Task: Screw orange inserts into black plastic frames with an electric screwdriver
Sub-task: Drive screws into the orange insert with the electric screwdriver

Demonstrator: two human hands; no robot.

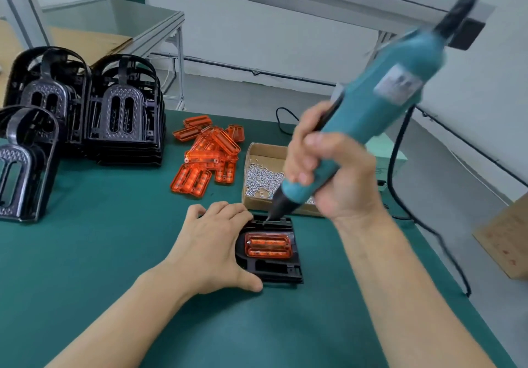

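A black plastic frame (274, 270) lies flat on the green mat with an orange insert (268, 246) seated in it. My left hand (213, 249) rests on the frame's left side, thumb along its near edge, holding it down. My right hand (331, 173) grips a teal electric screwdriver (371, 110), tilted up to the right. Its bit tip (265, 220) touches the frame's far edge, just beyond the insert. A screw head shows at the insert's left end.
A pile of loose orange inserts (210, 156) lies behind the frame. A cardboard box of screws (261, 176) stands beside it. Stacks of black frames (123, 110) fill the left. The screwdriver's black cable (400, 185) runs down the right side near a cardboard piece (505, 236).
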